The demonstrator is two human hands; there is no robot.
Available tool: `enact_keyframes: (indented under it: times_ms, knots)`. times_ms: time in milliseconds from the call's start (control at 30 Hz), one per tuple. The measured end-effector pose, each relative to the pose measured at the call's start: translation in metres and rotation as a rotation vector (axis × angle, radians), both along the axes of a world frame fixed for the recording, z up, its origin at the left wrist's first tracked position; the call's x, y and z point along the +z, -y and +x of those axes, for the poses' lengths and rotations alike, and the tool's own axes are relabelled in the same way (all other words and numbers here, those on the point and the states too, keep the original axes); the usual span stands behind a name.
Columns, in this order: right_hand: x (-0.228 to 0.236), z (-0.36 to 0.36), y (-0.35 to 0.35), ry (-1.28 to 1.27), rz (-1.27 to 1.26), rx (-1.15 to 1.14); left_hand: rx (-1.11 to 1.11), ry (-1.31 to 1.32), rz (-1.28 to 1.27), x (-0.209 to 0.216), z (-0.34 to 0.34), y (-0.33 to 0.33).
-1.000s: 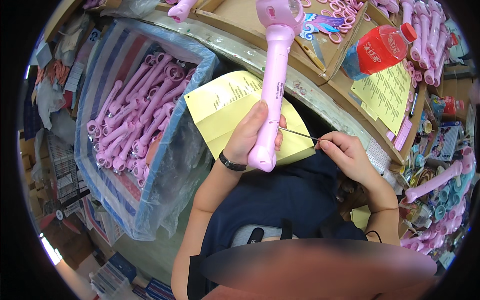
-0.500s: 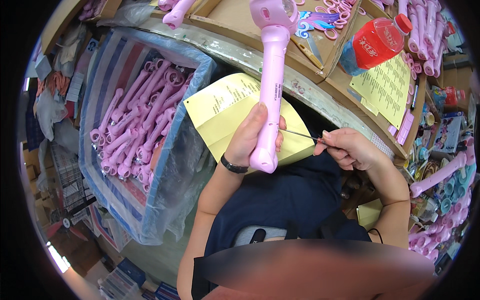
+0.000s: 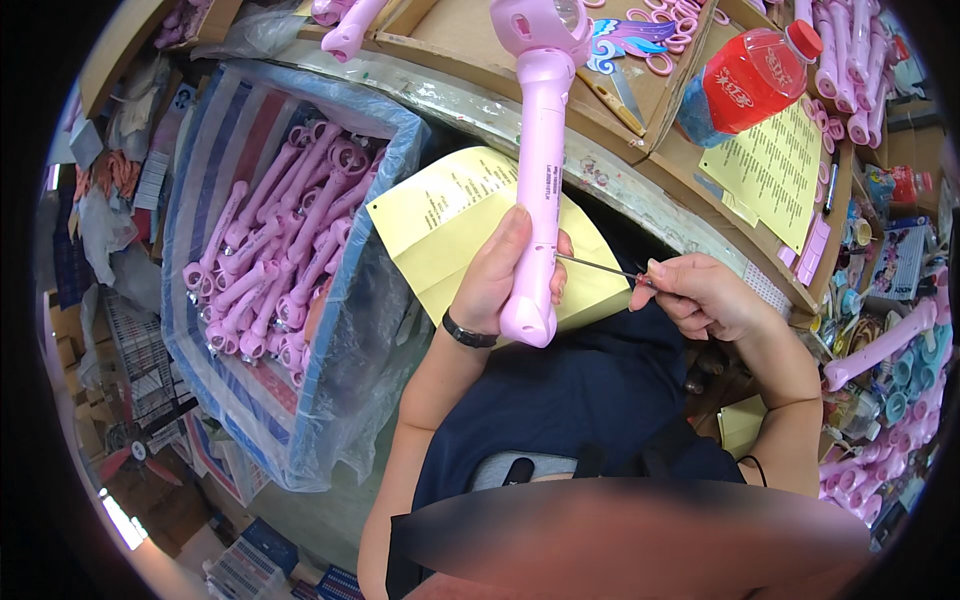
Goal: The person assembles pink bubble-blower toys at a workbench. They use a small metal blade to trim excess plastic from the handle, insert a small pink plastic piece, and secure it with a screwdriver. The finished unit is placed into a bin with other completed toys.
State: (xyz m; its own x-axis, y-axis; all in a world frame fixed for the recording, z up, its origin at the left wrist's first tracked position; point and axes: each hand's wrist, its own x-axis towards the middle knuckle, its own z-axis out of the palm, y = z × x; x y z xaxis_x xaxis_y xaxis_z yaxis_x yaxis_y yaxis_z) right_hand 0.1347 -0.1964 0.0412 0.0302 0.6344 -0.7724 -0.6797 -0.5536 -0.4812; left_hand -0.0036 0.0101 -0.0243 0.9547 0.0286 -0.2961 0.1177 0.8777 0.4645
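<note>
My left hand (image 3: pixel 492 272) is wrapped round the lower handle of a pink plastic toy wand (image 3: pixel 541 150), which stands nearly upright with its wider head at the top of the view. Between the thumb and fingers of my right hand (image 3: pixel 705 295) is the handle of a thin screwdriver (image 3: pixel 605 267). Its metal shaft points left, and the tip meets the side of the wand's handle just beside my left fingers. A screw there is too small to make out. Behind the wand, a creased yellow printed sheet (image 3: pixel 430 215) lies over my lap.
To the left, a striped lined bin (image 3: pixel 185 300) holds many pink wands (image 3: pixel 290 240). Ahead runs the worktable edge (image 3: pixel 470 110), with cardboard trays, scissors (image 3: pixel 628 98), pink rings (image 3: pixel 680 30), a red-labelled bottle (image 3: pixel 750 78) and another yellow sheet (image 3: pixel 770 175). More pink parts (image 3: pixel 880 450) crowd the right.
My view has shifted very slightly. Both hands keep their grips, and the screwdriver tip stays against the wand's handle.
</note>
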Motion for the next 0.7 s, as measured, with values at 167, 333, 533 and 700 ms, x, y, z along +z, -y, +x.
enact_keyframes:
  times_ms: [167, 333, 533, 700]
  knots:
    - [0.000, 0.001, -0.001, 0.005, -0.008, 0.016, -0.003, -0.010, 0.021, 0.000, 0.000, 0.000]
    - [0.002, 0.002, 0.000, 0.002, -0.034, 0.027, -0.011, -0.036, 0.064, 0.003, 0.000, 0.001]
    - [-0.006, 0.011, 0.001, -0.007, -0.053, 0.083, -0.038, -0.110, 0.203, 0.006, 0.001, 0.001]
    - [-0.028, -0.010, 0.002, 1.379, 0.437, 0.219, -0.038, -0.127, 0.256, 0.006, 0.001, 0.002]
